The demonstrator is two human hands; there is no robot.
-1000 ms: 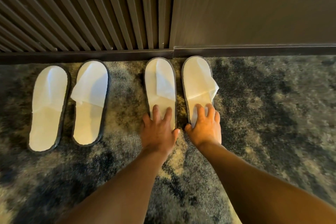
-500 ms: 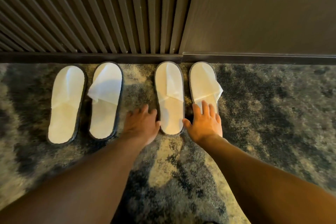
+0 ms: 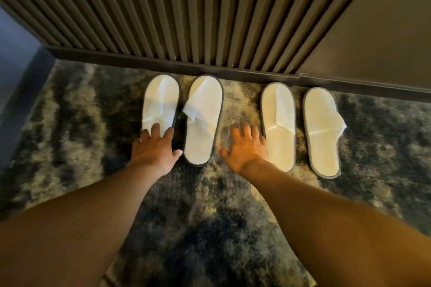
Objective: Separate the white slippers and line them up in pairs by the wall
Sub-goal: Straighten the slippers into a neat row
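Note:
Several white slippers with dark edging lie flat in a row, toes toward the wall's baseboard (image 3: 163, 66). The left pair is the far-left slipper (image 3: 161, 100) and its mate (image 3: 204, 121). The right pair is one slipper (image 3: 278, 123) and the far-right slipper (image 3: 323, 130). My left hand (image 3: 155, 149) rests flat, fingers spread, on the heel of the far-left slipper and hides that heel. My right hand (image 3: 246, 144) is open over the carpet in the gap between the two pairs, close to the right pair's inner slipper, holding nothing.
A ribbed dark wall panel (image 3: 186, 14) runs behind the slippers, with a smooth dark panel (image 3: 373, 30) to the right. A blue-grey wall (image 3: 14, 53) closes the left side. Mottled grey-and-cream carpet (image 3: 210, 216) covers the floor.
Both hands have left the right pair and moved left. My left hand went from the carpet onto the far-left slipper's heel; my right hand now hovers between the pairs. The view swung left.

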